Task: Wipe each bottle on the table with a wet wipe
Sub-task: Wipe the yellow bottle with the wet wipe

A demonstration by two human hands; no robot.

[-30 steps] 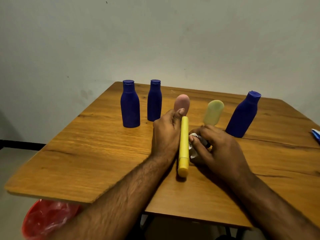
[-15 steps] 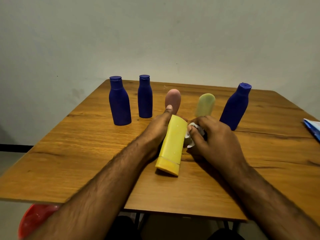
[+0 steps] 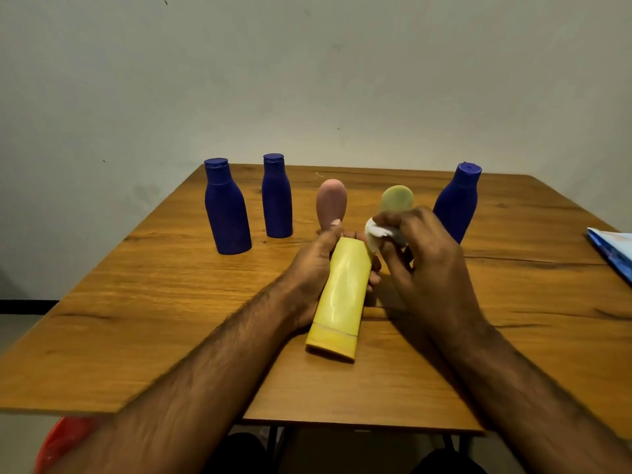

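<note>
My left hand [image 3: 313, 268] grips a flat yellow bottle [image 3: 342, 295] from its left side, cap end resting on the wooden table [image 3: 154, 319] toward me. My right hand [image 3: 420, 254] pinches a crumpled white wet wipe [image 3: 376, 234] against the bottle's far top end. Behind stand a pink bottle [image 3: 331, 201] and a pale green bottle [image 3: 396, 197], the latter partly hidden by my right hand. Two blue bottles [image 3: 227, 208] [image 3: 276, 196] stand upright at the back left and a third blue bottle [image 3: 456, 201] at the back right.
A blue and white packet [image 3: 612, 251] lies at the table's right edge. Something red [image 3: 61, 443] sits on the floor under the near left corner. A plain wall rises right behind the table.
The yellow bottle has turned from edge-on to show its broad face. My right hand has slid the wipe up from the bottle's side to its far top end.
</note>
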